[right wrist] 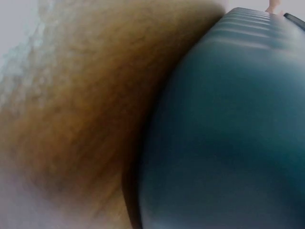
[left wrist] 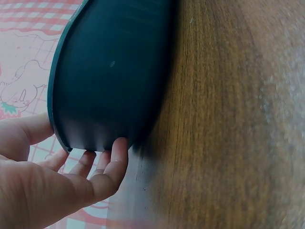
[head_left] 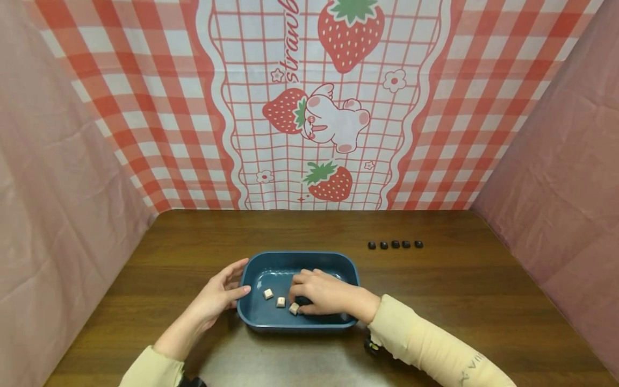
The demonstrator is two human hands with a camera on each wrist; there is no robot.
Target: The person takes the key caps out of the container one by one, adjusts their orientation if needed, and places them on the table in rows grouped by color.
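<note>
A blue rectangular bin [head_left: 300, 325] sits on the wooden table. My left hand [head_left: 216, 296] grips its left end, thumb at the rim and fingers against the outer wall, as the left wrist view also shows. Inside the bin, my right hand [head_left: 321, 292] reaches down with bent fingers. Its thumb tip is right at a cream keycap [head_left: 294, 308]; I cannot tell whether it is pinched. Two more cream keycaps, one in the middle [head_left: 281, 302] and one farther left [head_left: 268, 294], lie on the bin floor. Something dark beneath the right palm is mostly hidden.
Several black keycaps [head_left: 395, 244] stand in a row on the table [head_left: 193, 236], behind and right of the bin. A strawberry-print checked cloth [head_left: 309, 183] hangs at the back. Pink cloths hang at the left [head_left: 58, 204] and right [head_left: 556, 188].
</note>
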